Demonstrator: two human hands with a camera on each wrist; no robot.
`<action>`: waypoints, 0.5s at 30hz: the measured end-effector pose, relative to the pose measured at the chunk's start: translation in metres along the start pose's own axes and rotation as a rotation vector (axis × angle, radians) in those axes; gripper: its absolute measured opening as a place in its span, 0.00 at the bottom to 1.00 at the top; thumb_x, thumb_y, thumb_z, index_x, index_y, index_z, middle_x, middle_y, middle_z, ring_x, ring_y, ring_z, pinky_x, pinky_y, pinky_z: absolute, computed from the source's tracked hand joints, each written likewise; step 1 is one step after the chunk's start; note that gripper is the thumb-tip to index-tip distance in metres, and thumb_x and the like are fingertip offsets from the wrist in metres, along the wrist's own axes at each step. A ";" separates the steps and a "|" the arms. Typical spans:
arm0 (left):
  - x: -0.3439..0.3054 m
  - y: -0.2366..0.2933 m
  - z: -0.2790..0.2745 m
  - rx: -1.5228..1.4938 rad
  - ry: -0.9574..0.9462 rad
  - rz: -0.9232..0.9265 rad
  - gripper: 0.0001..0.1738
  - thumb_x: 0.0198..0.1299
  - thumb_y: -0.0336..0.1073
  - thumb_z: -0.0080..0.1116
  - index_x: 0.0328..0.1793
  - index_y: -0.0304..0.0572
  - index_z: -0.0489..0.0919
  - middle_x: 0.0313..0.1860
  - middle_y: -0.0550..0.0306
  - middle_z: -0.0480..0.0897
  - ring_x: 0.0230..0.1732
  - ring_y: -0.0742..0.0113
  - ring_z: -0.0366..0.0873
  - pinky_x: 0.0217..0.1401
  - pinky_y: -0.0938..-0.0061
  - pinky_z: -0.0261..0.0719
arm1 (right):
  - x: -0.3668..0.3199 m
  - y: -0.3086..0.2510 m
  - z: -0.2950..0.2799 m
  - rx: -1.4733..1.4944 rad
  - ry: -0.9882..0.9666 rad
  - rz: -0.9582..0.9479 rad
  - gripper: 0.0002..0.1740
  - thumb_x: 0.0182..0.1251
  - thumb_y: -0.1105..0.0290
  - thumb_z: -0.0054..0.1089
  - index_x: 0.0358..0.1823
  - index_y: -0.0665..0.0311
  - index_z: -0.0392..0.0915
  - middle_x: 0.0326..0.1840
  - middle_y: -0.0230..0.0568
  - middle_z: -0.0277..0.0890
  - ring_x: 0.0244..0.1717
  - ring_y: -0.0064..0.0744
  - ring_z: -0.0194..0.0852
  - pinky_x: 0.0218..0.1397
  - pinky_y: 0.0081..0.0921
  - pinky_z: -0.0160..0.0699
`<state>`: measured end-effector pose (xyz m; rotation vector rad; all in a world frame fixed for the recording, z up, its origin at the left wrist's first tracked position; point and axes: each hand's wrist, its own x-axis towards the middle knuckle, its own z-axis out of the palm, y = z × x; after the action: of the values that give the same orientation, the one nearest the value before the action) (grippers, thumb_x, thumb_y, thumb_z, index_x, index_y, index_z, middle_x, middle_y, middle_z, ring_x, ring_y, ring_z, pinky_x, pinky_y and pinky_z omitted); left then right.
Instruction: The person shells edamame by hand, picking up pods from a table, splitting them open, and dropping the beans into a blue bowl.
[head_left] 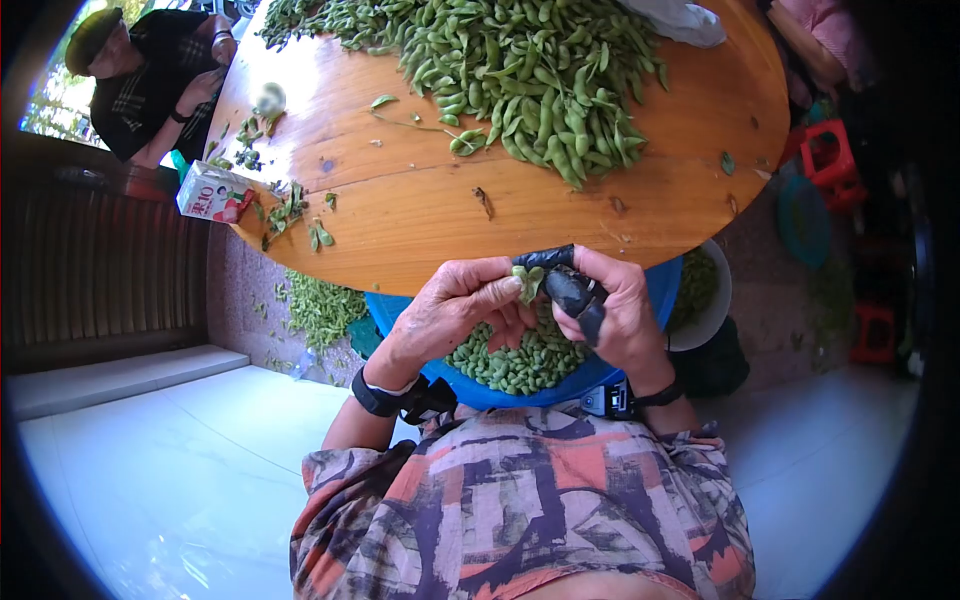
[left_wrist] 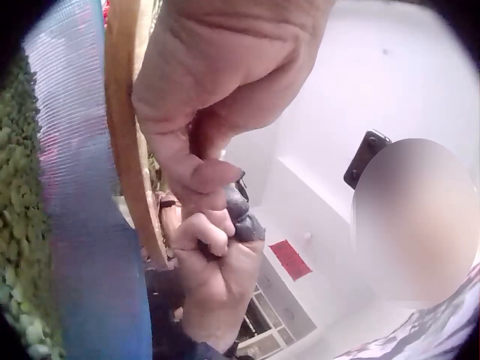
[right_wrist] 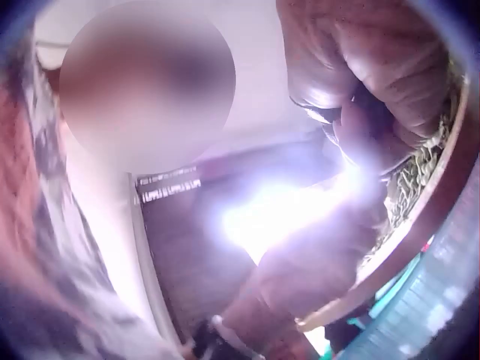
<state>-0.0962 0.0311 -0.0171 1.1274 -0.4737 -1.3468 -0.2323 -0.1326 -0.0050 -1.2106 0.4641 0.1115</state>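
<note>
A small green soybean pod (head_left: 529,282) sits between the two hands, over a blue basin (head_left: 487,396) of shelled green beans (head_left: 520,368). The left hand (head_left: 450,310) pinches it between thumb and index finger. On the other side is the right hand (head_left: 622,308), its thumb and index finger wrapped in black tape (head_left: 572,292) and bent around the pod. In the left wrist view the left hand (left_wrist: 225,82) and the curled right hand (left_wrist: 217,262) meet at the fingertips; the pod is hidden there.
A wooden table (head_left: 400,220) bears a large heap of soybean pods (head_left: 540,90) and a drink carton (head_left: 214,193). Pods or hulls (head_left: 322,310) litter the floor at left. A white bucket (head_left: 716,300) stands right of the basin. A person (head_left: 150,80) sits at the far left.
</note>
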 end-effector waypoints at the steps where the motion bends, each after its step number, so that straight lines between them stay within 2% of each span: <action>1: 0.001 0.002 -0.001 0.034 0.029 -0.007 0.15 0.74 0.38 0.49 0.46 0.32 0.79 0.32 0.55 0.84 0.28 0.72 0.81 0.26 0.80 0.77 | 0.005 0.006 0.005 -0.320 0.121 -0.343 0.16 0.46 0.83 0.55 0.40 0.70 0.76 0.33 0.49 0.70 0.34 0.51 0.75 0.34 0.30 0.73; 2: 0.000 0.004 -0.001 0.067 0.060 -0.014 0.15 0.74 0.38 0.48 0.48 0.32 0.79 0.33 0.55 0.84 0.27 0.71 0.81 0.26 0.80 0.77 | 0.008 0.010 0.010 -0.637 0.239 -0.687 0.16 0.45 0.83 0.56 0.39 0.70 0.76 0.32 0.50 0.70 0.33 0.52 0.75 0.33 0.31 0.73; 3: 0.000 0.005 0.005 0.020 0.146 -0.005 0.16 0.74 0.38 0.48 0.53 0.31 0.77 0.35 0.56 0.83 0.29 0.71 0.81 0.27 0.80 0.77 | 0.006 0.010 0.014 -0.767 0.302 -0.806 0.17 0.43 0.83 0.57 0.40 0.71 0.75 0.34 0.52 0.69 0.33 0.56 0.73 0.33 0.37 0.74; 4: 0.001 0.005 0.008 0.019 0.150 -0.003 0.16 0.74 0.38 0.48 0.53 0.31 0.77 0.35 0.56 0.83 0.29 0.71 0.81 0.27 0.80 0.77 | 0.007 0.013 0.018 -0.766 0.297 -0.808 0.17 0.43 0.83 0.57 0.40 0.71 0.75 0.34 0.52 0.69 0.33 0.56 0.73 0.33 0.37 0.74; 6: 0.002 0.003 0.013 -0.189 0.137 0.077 0.14 0.73 0.35 0.49 0.54 0.30 0.77 0.38 0.55 0.83 0.32 0.71 0.80 0.30 0.78 0.78 | 0.007 0.019 0.024 -0.868 0.409 -0.887 0.19 0.42 0.84 0.58 0.41 0.72 0.73 0.37 0.55 0.68 0.34 0.59 0.73 0.36 0.42 0.75; 8: 0.005 -0.005 0.015 -0.237 0.146 0.113 0.14 0.73 0.34 0.48 0.54 0.30 0.77 0.38 0.56 0.82 0.33 0.72 0.79 0.33 0.78 0.77 | 0.005 0.020 0.023 -0.880 0.382 -0.840 0.21 0.41 0.85 0.58 0.43 0.73 0.73 0.38 0.57 0.67 0.36 0.60 0.74 0.38 0.43 0.77; 9: 0.006 -0.010 0.015 -0.283 0.156 0.148 0.14 0.73 0.34 0.48 0.55 0.30 0.76 0.38 0.57 0.82 0.33 0.73 0.78 0.35 0.78 0.77 | 0.007 0.024 0.024 -0.909 0.413 -0.888 0.21 0.42 0.85 0.59 0.43 0.73 0.73 0.39 0.57 0.67 0.36 0.60 0.74 0.37 0.43 0.77; 13: 0.009 -0.023 0.020 -0.183 0.255 0.170 0.14 0.73 0.33 0.47 0.55 0.31 0.76 0.36 0.60 0.80 0.30 0.75 0.75 0.34 0.81 0.73 | 0.013 0.032 0.026 -0.950 0.486 -1.005 0.22 0.43 0.84 0.59 0.45 0.72 0.74 0.38 0.55 0.69 0.35 0.57 0.75 0.36 0.41 0.77; 14: 0.011 -0.026 0.025 -0.284 0.266 0.229 0.13 0.72 0.32 0.47 0.55 0.31 0.77 0.36 0.61 0.80 0.29 0.76 0.73 0.33 0.82 0.71 | 0.013 0.029 0.026 -0.950 0.483 -1.007 0.22 0.43 0.84 0.59 0.45 0.72 0.74 0.38 0.55 0.69 0.35 0.57 0.75 0.36 0.41 0.77; 15: 0.012 -0.027 0.028 -0.386 0.276 0.289 0.13 0.71 0.31 0.47 0.54 0.31 0.77 0.35 0.62 0.80 0.28 0.77 0.72 0.32 0.82 0.69 | 0.012 0.024 0.024 -0.858 0.427 -0.904 0.21 0.44 0.84 0.58 0.46 0.71 0.75 0.38 0.53 0.70 0.34 0.56 0.75 0.35 0.39 0.77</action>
<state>-0.1306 0.0140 -0.0309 0.8677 -0.1557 -0.9599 -0.2225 -0.1034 -0.0246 -2.2018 0.1821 -0.8133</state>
